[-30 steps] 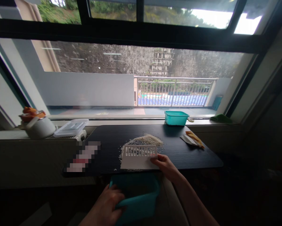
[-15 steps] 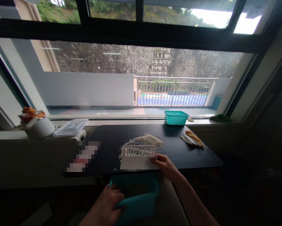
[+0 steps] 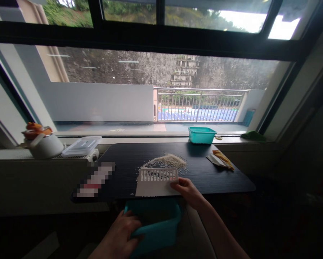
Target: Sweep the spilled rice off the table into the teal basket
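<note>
A pile of white grains point(image 3: 165, 161) lies spread on the black table point(image 3: 218, 180). My right hand point(image 3: 187, 192) is closed on the right edge of a white slotted plastic scraper point(image 3: 156, 182), which stands on the table near its front edge, just in front of the grains. Below the table edge my left hand point(image 3: 122, 235) grips the near left rim of a teal plastic bin point(image 3: 157, 226), held right under the scraper.
A second teal bin point(image 3: 201, 135) stands on the sill at the back. A snack wrapper point(image 3: 220, 159) lies at the table's right. On the left sill are a white pot with orange figure point(image 3: 42, 142) and a clear lidded box point(image 3: 81, 146). A green cloth point(image 3: 253, 135) lies far right.
The scraper and my right hand have slid slightly towards me and to the left, closer to the table's front edge. My left hand and the teal bin have barely shifted.
</note>
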`<state>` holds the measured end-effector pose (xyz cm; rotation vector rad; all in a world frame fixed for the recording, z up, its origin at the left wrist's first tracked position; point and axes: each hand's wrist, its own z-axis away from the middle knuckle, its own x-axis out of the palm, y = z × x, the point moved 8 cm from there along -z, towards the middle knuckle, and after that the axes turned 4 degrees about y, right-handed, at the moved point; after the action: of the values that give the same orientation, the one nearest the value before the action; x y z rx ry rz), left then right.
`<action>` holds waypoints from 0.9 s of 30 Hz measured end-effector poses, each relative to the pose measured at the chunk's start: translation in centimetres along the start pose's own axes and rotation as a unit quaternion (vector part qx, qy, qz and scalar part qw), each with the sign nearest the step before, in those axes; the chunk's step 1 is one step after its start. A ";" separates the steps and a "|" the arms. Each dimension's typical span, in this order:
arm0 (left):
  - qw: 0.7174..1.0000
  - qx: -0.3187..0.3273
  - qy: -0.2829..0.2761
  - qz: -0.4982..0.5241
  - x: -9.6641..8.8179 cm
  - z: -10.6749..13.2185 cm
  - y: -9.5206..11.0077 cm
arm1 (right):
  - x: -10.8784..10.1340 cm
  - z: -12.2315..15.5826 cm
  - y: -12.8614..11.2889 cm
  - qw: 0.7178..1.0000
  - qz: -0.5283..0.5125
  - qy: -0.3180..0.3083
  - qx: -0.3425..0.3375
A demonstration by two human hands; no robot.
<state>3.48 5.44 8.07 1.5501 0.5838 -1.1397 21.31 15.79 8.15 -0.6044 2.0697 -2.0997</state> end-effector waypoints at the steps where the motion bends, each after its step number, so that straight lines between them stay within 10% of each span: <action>1: 1.000 0.000 0.001 0.001 0.0 0.0 -0.1 | 0.4 0.1 0.0 1.000 0.002 -0.010 0.002; 27: 1.000 -0.001 0.010 0.005 -0.6 0.1 -0.5 | 1.6 -1.3 0.0 1.000 0.021 0.006 -0.001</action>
<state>2.77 5.67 8.34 1.5622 0.5896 -1.1165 19.39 16.43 8.52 -0.5451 2.0725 -2.0821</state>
